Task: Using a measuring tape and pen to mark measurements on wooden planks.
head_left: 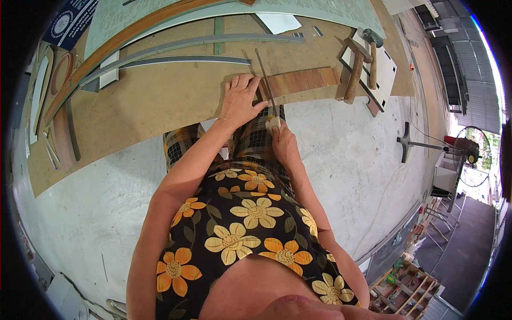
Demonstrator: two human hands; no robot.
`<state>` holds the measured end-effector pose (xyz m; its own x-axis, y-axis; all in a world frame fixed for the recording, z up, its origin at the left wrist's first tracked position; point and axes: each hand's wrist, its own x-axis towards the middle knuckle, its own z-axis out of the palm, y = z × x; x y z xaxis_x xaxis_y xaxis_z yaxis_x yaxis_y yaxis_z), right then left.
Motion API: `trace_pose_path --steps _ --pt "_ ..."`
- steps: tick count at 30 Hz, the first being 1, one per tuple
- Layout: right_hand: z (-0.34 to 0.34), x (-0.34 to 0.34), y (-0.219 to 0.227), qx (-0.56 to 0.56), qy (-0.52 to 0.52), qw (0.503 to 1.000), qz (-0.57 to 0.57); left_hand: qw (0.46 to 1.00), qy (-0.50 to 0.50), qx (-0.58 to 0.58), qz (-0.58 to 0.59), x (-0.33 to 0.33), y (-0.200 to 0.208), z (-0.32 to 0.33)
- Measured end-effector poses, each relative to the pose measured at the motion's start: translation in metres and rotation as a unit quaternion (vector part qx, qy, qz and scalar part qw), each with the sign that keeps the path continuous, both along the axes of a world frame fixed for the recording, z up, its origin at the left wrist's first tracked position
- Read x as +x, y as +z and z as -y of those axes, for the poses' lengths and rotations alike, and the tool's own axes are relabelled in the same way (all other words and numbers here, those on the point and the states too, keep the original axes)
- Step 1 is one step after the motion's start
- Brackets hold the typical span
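the right hand (285,144) grasps the saw (267,85); the left hand (241,102) lies flattened, its hold unclear. a skipping blade could nick that close thumb. the strip (306,80), by the table's (170,96) near edge, might slip; hammers (356,79) crowd its right end, open floor (341,154) nearer.

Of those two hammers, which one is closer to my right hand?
The brown-headed hammer, left of the pair: it lies nearer your right hand. The other hammer is farther right and has a grey-green head.
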<state>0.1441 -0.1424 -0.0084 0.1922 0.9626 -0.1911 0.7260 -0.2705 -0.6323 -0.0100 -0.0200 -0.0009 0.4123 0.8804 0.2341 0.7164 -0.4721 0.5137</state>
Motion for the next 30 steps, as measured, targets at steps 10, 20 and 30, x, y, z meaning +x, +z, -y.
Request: trace_pose_path --steps 10,20,30 --pt "0.015 0.004 -0.003 -0.001 0.006 1.000 -0.011 1.000 -0.006 0.006 0.003 0.001 -0.002 -0.002" --pt "-0.019 0.001 -0.001 0.041 0.023 0.999 -0.003 1.000 -0.005 -0.009 -0.012 0.001 -0.001 -0.002" --pt "-0.001 0.009 0.004 -0.029 -0.001 0.998 -0.047 1.000 -0.002 0.002 -0.025 0.002 -0.002 -0.003"
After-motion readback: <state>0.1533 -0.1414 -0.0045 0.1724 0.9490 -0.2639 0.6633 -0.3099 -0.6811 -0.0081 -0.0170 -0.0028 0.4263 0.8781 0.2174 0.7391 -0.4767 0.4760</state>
